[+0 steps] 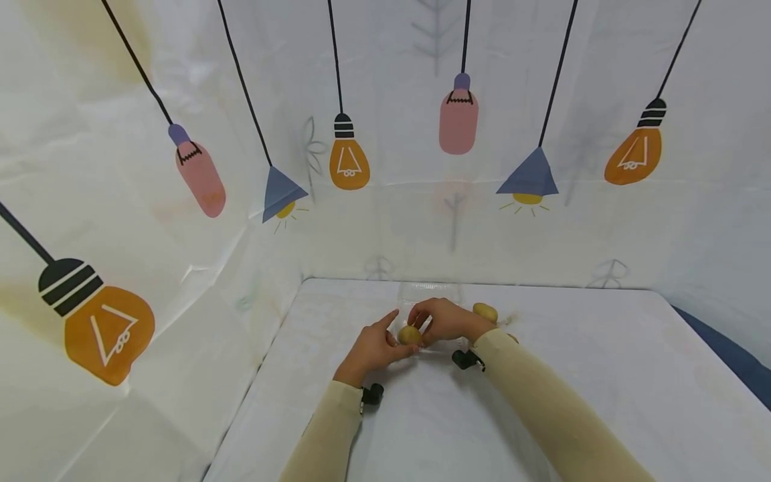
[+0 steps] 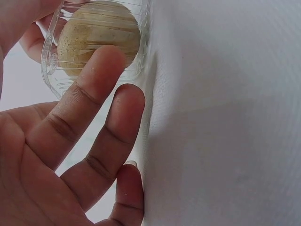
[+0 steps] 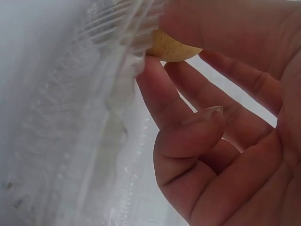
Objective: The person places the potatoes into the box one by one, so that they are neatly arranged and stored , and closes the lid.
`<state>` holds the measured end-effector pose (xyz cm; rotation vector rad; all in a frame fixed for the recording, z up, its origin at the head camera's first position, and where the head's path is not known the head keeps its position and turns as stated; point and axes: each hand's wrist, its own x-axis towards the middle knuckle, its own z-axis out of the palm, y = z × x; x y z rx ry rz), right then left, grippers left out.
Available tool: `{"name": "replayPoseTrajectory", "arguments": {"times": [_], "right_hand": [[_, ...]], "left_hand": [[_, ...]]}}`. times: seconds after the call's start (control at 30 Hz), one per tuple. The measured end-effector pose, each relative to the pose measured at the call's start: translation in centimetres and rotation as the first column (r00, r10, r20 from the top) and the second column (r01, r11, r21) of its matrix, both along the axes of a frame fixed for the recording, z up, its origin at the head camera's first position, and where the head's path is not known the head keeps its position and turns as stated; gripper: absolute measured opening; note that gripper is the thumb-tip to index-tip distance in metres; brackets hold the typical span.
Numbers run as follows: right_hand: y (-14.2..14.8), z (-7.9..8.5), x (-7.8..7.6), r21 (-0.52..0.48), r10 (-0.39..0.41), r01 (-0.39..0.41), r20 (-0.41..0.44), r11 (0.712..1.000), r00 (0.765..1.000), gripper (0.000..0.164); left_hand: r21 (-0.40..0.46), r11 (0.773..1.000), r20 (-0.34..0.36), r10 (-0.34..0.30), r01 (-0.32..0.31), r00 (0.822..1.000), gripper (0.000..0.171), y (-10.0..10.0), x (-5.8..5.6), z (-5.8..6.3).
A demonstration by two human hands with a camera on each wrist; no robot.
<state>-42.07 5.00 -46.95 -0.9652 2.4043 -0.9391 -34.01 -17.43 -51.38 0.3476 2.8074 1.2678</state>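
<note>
A clear plastic container point(image 1: 426, 292) stands on the white table between the two hands. In it, close to its left end, is a round yellow-brown potato point(image 1: 410, 335), seen through the ribbed wall in the left wrist view. My right hand point(image 1: 442, 318) reaches over the container from the right and holds the potato with its fingertips. My left hand point(image 1: 375, 348) is at the container's left end, thumb along the near side. Its extended index finger rests against the see-through wall point(image 2: 104, 35), and the other fingers are loosely bent.
Another potato point(image 1: 485, 312) lies on the table beyond the right wrist, and a further piece point(image 1: 512, 338) is mostly hidden by the sleeve. The white table point(image 1: 578, 361) meets a sheet printed with hanging lamps point(image 1: 385, 227) at the back and left. Each wrist carries a small black camera point(image 1: 373, 393).
</note>
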Motion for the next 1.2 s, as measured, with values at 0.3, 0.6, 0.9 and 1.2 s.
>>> {"name": "replayPoseTrajectory", "arguments": {"times": [0.3,0.6,0.9,1.2], "right_hand": [[0.07,-0.03,-0.07,0.004,-0.016,0.016,-0.016,1.000,1.000,0.042],[0.02,-0.34,-0.25,-0.007,0.009,-0.009,-0.019,1.000,1.000,0.039],[0.21,-0.32,-0.25,-0.010,0.015,-0.015,-0.008,1.000,1.000,0.036],[0.42,-0.49,-0.20,-0.005,-0.005,0.005,-0.041,1.000,0.999,0.038]], "left_hand": [[-0.003,1.000,-0.008,-0.001,0.001,1.000,0.107,-0.08,0.06,0.10],[0.014,1.000,-0.012,-0.009,0.009,1.000,0.108,-0.24,-0.16,-0.30],[0.024,1.000,-0.025,-0.019,0.019,1.000,0.107,-0.17,-0.07,-0.09],[0.020,1.000,-0.012,-0.017,0.017,1.000,0.108,-0.09,0.03,-0.09]]}}
